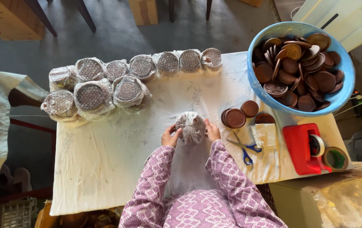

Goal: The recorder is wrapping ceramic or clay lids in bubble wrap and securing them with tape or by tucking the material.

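Both my hands grip a round bundle wrapped in bubble wrap [190, 126] on the white cloth-covered table [100, 160]. My left hand [169, 137] holds its left side and my right hand [212, 130] holds its right side. Just right of my right hand lies a short stack of brown round discs [234, 118], with two more discs [250, 108] behind it. Blue-handled scissors [244, 147] lie beside my right forearm.
Several wrapped bundles [92, 95] sit in rows along the far left of the table. A blue bowl [254, 82] full of brown discs stands at the far right. A red tape dispenser [301, 147] and a tape roll [335, 158] sit near the right edge.
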